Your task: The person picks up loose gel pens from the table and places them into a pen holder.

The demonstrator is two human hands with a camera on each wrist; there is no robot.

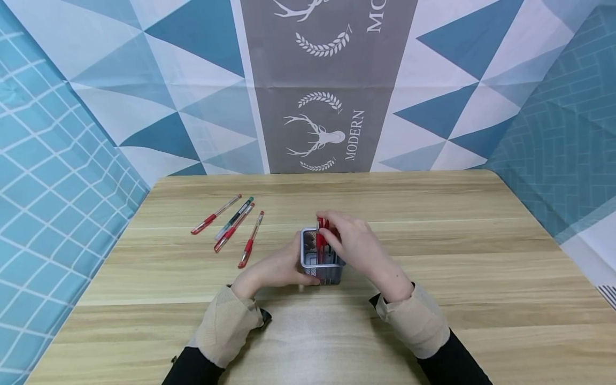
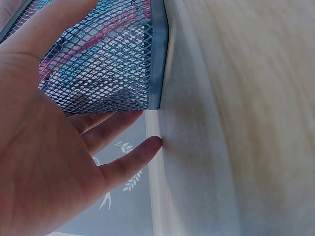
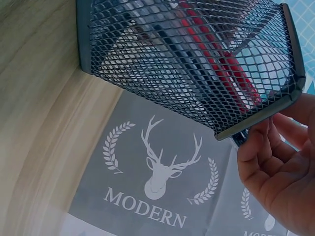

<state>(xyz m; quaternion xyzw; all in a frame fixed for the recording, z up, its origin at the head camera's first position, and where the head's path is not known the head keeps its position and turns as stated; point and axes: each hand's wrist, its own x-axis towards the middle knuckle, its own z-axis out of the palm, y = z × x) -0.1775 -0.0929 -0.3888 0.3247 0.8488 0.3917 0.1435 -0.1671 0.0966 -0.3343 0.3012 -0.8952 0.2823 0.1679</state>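
A grey mesh pen holder [image 1: 327,272] stands on the wooden table [image 1: 457,240], near its middle. My left hand [image 1: 289,267] grips the holder's left side; in the left wrist view its palm [image 2: 54,162] lies against the mesh [image 2: 108,69]. My right hand [image 1: 353,243] is above the holder's rim and pinches a bunch of red pens [image 1: 321,235] whose lower ends are inside it. In the right wrist view the red pens [image 3: 226,69] show through the mesh [image 3: 162,54], and the right hand's fingers [image 3: 275,167] are just below the rim.
Several loose pens lie on the table to the left of the holder: mostly red ones [image 1: 250,240] and one with a green cap [image 1: 236,216]. A patterned blue and grey cloth backdrop [image 1: 322,107] rises behind the table's far edge.
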